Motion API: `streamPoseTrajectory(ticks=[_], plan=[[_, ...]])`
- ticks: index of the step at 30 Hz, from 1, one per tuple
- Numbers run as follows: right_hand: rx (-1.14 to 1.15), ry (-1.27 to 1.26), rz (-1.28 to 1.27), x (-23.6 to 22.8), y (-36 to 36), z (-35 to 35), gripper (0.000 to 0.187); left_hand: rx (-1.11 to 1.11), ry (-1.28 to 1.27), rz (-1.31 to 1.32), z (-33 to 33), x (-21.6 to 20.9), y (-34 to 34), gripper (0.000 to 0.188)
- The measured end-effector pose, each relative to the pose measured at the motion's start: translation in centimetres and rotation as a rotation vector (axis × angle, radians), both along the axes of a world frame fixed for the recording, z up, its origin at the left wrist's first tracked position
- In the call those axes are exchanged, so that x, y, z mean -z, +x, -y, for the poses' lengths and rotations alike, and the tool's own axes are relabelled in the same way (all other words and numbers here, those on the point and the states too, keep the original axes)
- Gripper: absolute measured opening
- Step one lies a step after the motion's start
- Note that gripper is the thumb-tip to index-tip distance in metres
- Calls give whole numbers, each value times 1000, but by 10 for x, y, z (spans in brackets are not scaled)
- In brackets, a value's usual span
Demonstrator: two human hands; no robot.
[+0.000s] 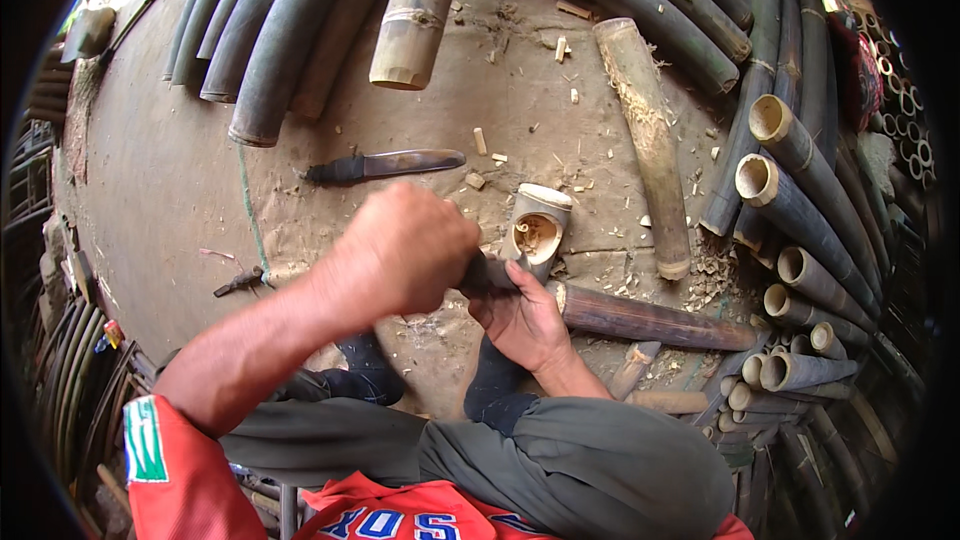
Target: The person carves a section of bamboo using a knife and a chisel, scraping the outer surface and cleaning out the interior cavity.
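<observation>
Stacked bamboo poles (822, 185), scattered chips (480, 141) and a knife (400, 163) show a workshop.

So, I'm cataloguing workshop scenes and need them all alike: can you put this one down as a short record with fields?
Left hand: closed, blurred; anything in its grip is hidden
Right hand: thumb and fingers on a dark piece, kind unclear
Just beyond the hands: short bamboo piece, pale top end, side opening with a curled shaving inside
Ahead: knife, lying flat, handle to the left
Right: bamboo length partly shaved; bamboo tubes stacked, open ends showing
Ground: brown, wood chips scattered
</observation>
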State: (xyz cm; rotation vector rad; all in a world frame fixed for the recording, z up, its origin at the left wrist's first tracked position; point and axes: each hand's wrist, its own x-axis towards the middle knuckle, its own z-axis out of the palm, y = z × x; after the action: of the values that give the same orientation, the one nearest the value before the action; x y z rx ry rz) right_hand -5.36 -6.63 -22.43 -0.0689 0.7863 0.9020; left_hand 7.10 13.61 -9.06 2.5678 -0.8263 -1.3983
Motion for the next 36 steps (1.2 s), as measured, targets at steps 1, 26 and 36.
streamPoseTrajectory(ticks=[1, 26, 36], plan=[[-22, -52, -17, -1, 3, 2, 40, -5, 8, -24, -7, 6, 8, 11], [-79, -49, -9, 1, 2, 15, 38, -153, 18, -272, -13, 24, -2, 23], [-1046, -606, 387, 9, 61, 75, 33, -1296, -218, -415, 116, 77, -198, 65]])
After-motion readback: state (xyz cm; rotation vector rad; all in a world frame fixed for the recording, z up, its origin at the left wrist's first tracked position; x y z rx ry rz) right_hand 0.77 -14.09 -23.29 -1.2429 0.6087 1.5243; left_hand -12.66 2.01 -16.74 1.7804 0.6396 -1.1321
